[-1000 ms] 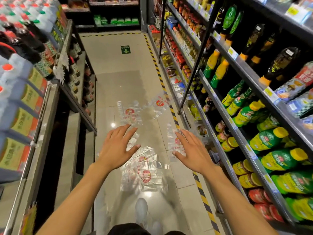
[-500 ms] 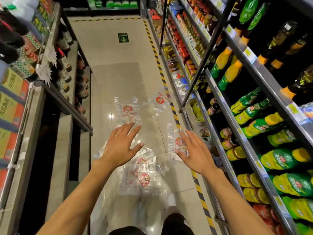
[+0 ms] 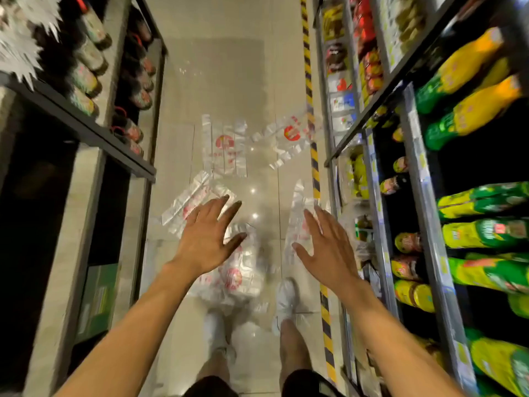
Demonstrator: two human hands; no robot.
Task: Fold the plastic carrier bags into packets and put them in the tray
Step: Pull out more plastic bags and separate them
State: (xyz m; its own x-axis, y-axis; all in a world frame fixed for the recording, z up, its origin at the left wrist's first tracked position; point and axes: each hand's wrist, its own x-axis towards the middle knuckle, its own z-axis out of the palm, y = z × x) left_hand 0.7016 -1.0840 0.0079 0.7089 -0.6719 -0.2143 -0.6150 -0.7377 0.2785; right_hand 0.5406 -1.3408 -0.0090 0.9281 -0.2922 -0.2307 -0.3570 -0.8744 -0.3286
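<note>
Bottles (image 3: 483, 200) on shelves (image 3: 428, 213), bags (image 3: 224, 147) on floor (image 3: 217, 81)

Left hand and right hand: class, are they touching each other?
Apart. The head view shows floor tiles between the left hand and the right hand.

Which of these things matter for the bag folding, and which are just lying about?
For the job:
- carrier bags lying flat on the floor
- heap of bags beside the white shoe
- left hand and right hand, both open
- no tray in view

Just there:
- green-yellow bottles, right side
- jars, left side
- striped floor tape
</note>
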